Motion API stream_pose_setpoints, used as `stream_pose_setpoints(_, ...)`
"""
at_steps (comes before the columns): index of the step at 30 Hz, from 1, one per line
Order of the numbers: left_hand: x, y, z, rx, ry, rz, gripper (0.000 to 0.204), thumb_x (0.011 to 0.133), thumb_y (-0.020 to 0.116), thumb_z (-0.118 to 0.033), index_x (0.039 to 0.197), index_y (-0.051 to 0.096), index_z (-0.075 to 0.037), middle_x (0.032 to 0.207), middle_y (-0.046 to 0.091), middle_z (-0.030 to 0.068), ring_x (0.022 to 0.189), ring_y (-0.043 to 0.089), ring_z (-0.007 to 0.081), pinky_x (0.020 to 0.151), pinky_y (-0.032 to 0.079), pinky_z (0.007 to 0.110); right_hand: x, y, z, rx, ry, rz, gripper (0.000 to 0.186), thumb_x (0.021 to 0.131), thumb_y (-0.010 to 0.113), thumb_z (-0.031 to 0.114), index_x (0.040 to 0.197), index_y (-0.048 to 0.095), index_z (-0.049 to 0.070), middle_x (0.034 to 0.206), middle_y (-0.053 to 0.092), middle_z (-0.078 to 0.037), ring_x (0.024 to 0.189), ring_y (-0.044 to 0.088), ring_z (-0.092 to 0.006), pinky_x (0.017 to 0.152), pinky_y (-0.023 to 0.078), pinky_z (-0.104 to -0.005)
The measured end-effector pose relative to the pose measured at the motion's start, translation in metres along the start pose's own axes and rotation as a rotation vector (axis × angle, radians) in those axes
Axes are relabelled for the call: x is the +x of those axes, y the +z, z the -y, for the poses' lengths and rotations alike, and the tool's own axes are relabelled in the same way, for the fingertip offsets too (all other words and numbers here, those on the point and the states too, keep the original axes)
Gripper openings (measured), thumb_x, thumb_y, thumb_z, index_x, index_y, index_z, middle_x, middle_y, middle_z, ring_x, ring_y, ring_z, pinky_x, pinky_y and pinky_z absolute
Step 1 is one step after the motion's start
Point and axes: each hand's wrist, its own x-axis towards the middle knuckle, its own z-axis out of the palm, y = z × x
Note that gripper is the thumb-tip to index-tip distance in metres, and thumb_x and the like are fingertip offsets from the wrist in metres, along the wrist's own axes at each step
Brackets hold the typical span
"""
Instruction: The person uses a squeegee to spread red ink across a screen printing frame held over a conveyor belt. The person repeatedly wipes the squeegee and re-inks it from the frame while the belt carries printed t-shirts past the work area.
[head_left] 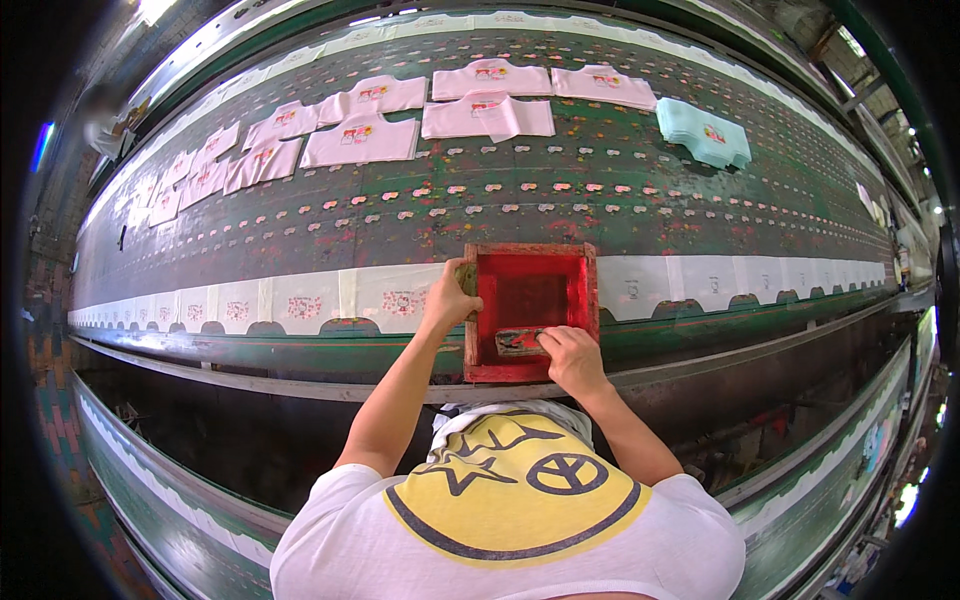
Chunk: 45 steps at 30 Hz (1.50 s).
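A screen-printing frame [590, 262] with red-stained wooden sides lies over the row of white fabric pieces at the near edge of the long table. My left hand [452, 300] grips its left side, thumb over the rim. Inside the frame, near its front wall, my right hand [572, 356] is closed on a squeegee [516, 343] smeared with red ink. Red ink coats the inner walls and the mesh. Left of the frame, a white fabric piece [402, 302] bears a printed design; those to the right, such as this fabric piece [712, 285], carry only fainter dark marks.
Stacks of pink printed garment pieces [360, 140] spread across the far left and middle of the green table [400, 235]. A light-blue stack [703, 133] sits at the far right. Another row of white pieces runs along the far edge. A second table [170, 510] stands behind me.
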Motion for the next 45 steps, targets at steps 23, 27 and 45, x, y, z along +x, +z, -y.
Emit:
stream_pose_setpoints(23, 0.003, 0.181, -0.118, -0.173, 0.068, -0.036, 0.09, 0.064, 0.087, -0.013, 0.148, 0.055, -0.014, 0.118, 0.076, 0.0179, 0.108, 0.074, 0.0344, 0.094, 0.059, 0.045, -0.08, -0.108, -0.166, 0.022, 0.115, 0.03, 0.023, 0.084, 0.066, 0.006, 0.106, 0.074, 0.006, 0.11, 0.075, -0.009, 0.102, 0.073, -0.0292, 0.09, 0.057, -0.0433)
stream_pose_setpoints(27, 0.0, 0.188, -0.13, -0.123, 0.018, -0.044, 0.09, 0.063, 0.087, -0.018, 0.148, 0.056, -0.017, 0.118, 0.077, 0.0205, 0.112, 0.074, 0.0391, 0.097, 0.058, 0.047, -0.087, -0.107, -0.181, 0.068, 0.079, 0.03, 0.022, 0.085, 0.065, 0.006, 0.105, 0.073, 0.005, 0.109, 0.075, -0.009, 0.103, 0.073, -0.0292, 0.09, 0.057, -0.0428)
stream_pose_setpoints(45, 0.0, 0.183, -0.139, 0.003, 0.001, -0.034, 0.094, 0.063, 0.087, -0.012, 0.151, 0.055, -0.012, 0.112, 0.078, 0.0211, 0.106, 0.075, 0.0361, 0.093, 0.059, 0.045, -0.049, -0.119, -0.211, 0.112, 0.009, 0.091, 0.011, 0.083, 0.071, 0.008, 0.094, 0.072, 0.009, 0.095, 0.074, -0.007, 0.093, 0.072, -0.0305, 0.082, 0.057, -0.0442)
